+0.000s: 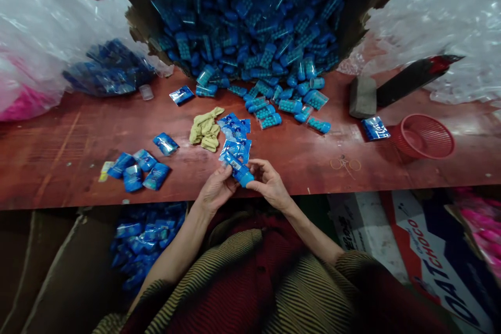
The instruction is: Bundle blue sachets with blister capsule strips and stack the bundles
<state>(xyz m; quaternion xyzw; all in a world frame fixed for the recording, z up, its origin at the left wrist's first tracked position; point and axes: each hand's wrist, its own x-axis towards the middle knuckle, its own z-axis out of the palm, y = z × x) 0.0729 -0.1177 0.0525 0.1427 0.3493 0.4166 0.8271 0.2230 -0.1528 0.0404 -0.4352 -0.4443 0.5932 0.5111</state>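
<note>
My left hand (214, 187) and my right hand (270, 182) meet at the near edge of the red-brown table (70, 141). Between them they pinch a small blue tube with a printed blue wrapper (239, 171). Right beyond the hands lies a small stack of flat blue wrappers (235, 138). A crumpled yellow cloth (205, 129) sits to the left of that stack. Several loose blue tubes (274, 107) spill from a torn cardboard box (250, 15) at the back.
A group of wrapped blue packets (136, 169) lies at the left. A red mesh basket (425, 136), a grey block (362, 96) and a dark tool (415, 75) stand at the right. A carton of packets (144, 240) sits under the table. Plastic bags flank the box.
</note>
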